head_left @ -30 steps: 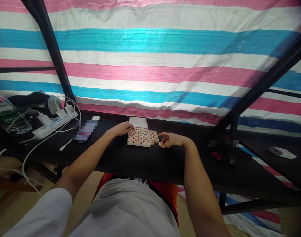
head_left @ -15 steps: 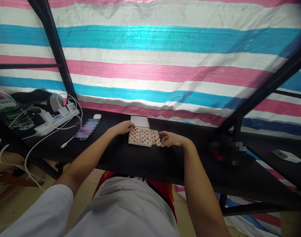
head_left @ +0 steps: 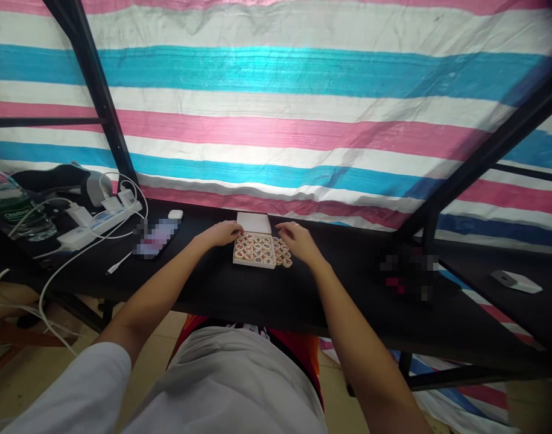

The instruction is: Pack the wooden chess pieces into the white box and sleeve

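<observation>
A white box (head_left: 254, 263) filled with rows of round wooden pieces marked with characters stands on the black table. Behind it lies a white lid (head_left: 254, 223). More round pieces (head_left: 287, 263) sit against the box's right side. My left hand (head_left: 224, 232) rests at the box's back left corner, fingers bent over a piece there; whether it grips that piece is unclear. Over the back of the loose pieces is my right hand (head_left: 296, 240), its fingers curled and apart from each other, with nothing visible in them.
On the left of the black table (head_left: 203, 289) are a phone (head_left: 157, 239), a white case (head_left: 175, 214), a power strip (head_left: 99, 226) with cables and a plastic bottle (head_left: 20, 208). A white adapter (head_left: 516, 281) lies far right. Black frame posts flank the table.
My right hand has moved left and back, from the right edge of the loose pieces to behind them. My left hand stays at the box corner. The view has shifted slightly.
</observation>
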`<state>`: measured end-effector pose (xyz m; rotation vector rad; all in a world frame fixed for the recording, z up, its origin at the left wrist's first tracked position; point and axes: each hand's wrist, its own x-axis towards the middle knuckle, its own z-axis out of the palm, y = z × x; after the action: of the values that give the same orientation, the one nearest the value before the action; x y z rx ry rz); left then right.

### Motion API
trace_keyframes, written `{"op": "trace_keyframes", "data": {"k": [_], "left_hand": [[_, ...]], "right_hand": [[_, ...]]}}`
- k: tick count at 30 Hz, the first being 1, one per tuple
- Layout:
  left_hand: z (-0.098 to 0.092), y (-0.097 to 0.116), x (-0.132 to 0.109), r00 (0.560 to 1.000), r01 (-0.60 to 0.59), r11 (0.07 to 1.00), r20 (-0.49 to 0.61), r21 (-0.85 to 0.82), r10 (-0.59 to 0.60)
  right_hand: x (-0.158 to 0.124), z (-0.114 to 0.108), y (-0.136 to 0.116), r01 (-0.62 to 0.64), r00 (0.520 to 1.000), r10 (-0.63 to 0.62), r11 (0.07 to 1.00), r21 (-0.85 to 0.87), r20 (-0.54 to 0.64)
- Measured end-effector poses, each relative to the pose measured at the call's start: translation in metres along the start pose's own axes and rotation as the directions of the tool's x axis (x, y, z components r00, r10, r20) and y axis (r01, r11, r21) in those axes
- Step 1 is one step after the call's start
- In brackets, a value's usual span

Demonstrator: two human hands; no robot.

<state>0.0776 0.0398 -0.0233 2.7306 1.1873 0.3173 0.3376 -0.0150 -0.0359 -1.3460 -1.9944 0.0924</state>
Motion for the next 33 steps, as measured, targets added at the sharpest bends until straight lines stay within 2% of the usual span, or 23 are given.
{"op": "trace_keyframes", "data": {"k": [2,4,8,13,18,21,23,24,27,29,33], "left_hand": [[0.0,-0.001,0.0,1.0,-0.011,1.0,-0.006,0.006,0.011],[0.001,-0.002,0.001,1.0,-0.022,1.0,-0.009,0.013,0.023],[0.001,-0.003,0.002,1.0,-0.024,0.999,-0.003,0.036,0.024],[0.0,-0.002,0.003,1.0,-0.029,0.998,0.004,0.056,0.029],[0.001,-0.002,0.002,1.0,-0.024,0.999,0.0,0.041,0.024],[0.002,-0.002,0.002,1.0,-0.017,1.0,-0.004,0.015,0.017],[0.002,-0.002,0.002,1.0,-0.01,1.0,-0.004,0.004,0.01],[0.003,-0.003,0.002,1.0,-0.007,1.0,-0.004,0.001,0.007],[0.005,-0.005,0.004,1.0,-0.016,1.0,-0.001,0.005,0.016],[0.006,-0.007,0.005,1.0,-0.03,0.999,0.005,0.015,0.03],[0.006,-0.008,0.006,0.999,-0.037,0.999,0.013,0.026,0.036]], "right_hand": [[0.004,0.02,-0.017,0.15,0.985,-0.148,0.989,-0.011,0.093],[0.009,0.037,-0.028,0.242,0.952,-0.229,0.969,-0.043,0.204],[0.015,0.052,-0.026,0.264,0.921,-0.215,0.958,-0.115,0.325],[0.014,0.049,-0.021,0.176,0.957,-0.123,0.967,-0.187,0.263],[0.015,0.04,-0.026,0.162,0.961,-0.129,0.98,-0.118,0.246],[0.015,0.021,-0.009,0.059,0.996,-0.054,0.996,-0.068,0.072],[0.011,0.005,0.013,-0.108,0.994,0.105,0.991,-0.081,-0.043],[0.008,-0.002,0.026,-0.208,0.978,0.204,0.975,-0.084,-0.052],[-0.001,-0.016,0.059,-0.435,0.889,0.443,0.896,-0.094,0.117],[-0.005,-0.016,0.071,-0.49,0.844,0.496,0.868,-0.081,0.207],[-0.004,-0.009,0.076,-0.473,0.85,0.467,0.88,-0.04,0.242]]}}
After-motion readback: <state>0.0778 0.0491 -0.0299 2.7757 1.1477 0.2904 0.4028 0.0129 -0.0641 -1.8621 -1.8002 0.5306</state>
